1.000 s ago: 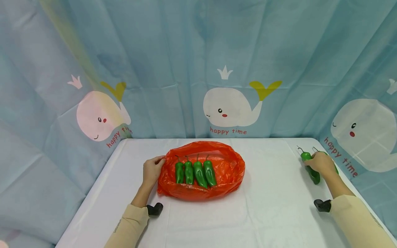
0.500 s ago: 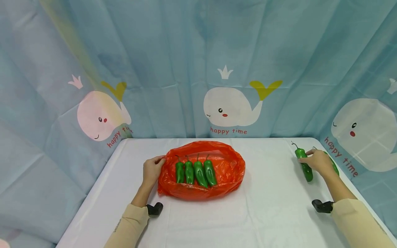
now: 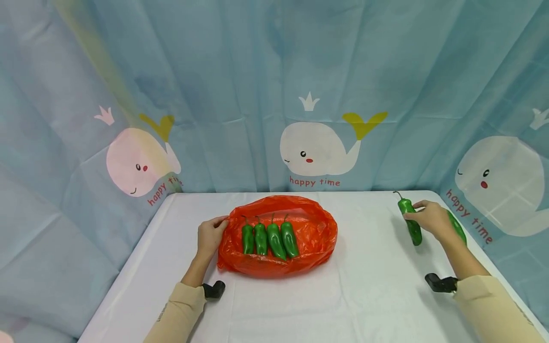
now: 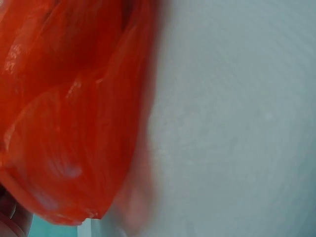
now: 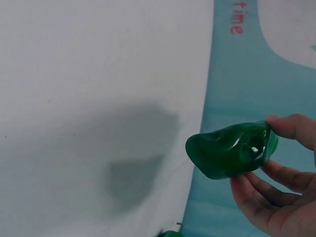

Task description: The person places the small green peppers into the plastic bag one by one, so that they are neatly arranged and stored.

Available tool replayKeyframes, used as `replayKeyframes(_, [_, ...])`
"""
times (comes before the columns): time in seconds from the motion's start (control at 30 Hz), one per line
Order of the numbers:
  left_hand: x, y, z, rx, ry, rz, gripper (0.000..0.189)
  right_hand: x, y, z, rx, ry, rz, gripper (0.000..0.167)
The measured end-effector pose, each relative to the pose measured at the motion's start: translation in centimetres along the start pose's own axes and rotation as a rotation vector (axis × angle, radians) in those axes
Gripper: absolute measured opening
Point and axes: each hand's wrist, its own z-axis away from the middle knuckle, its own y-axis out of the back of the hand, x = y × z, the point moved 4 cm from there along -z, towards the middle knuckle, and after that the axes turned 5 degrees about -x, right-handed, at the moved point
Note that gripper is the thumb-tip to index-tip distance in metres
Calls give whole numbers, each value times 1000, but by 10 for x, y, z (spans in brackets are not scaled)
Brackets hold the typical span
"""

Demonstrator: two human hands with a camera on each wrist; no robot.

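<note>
Though crinkly, bag [image 3: 274,268] with four peppers [image 3: 276,240]

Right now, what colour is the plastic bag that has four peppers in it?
The bag is a shiny orange-red; the head view shows it best.

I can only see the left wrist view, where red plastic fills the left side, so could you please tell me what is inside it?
Observer: Four green peppers lie side by side in the red plastic bag, as the head view shows.
Operator: Thank you; and could you tell me what is happening over to the right?
Observer: The right hand holds another green pepper between its thumb and fingers.
Operator: That helps; would you say there are any peppers besides those?
Observer: Yes, one more green pepper lies near the right edge of the table, partly hidden in the head view.
</note>
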Motion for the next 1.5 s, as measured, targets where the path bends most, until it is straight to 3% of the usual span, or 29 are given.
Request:
replayKeyframes(0.8, [-1,0,1,13,2,-10,27,-60,0,14,-22,129,-47,65])
replayKeyframes(1.5, [3,1,1,18,-13,0,27,-106,-8,24,-58,218,-169,65])
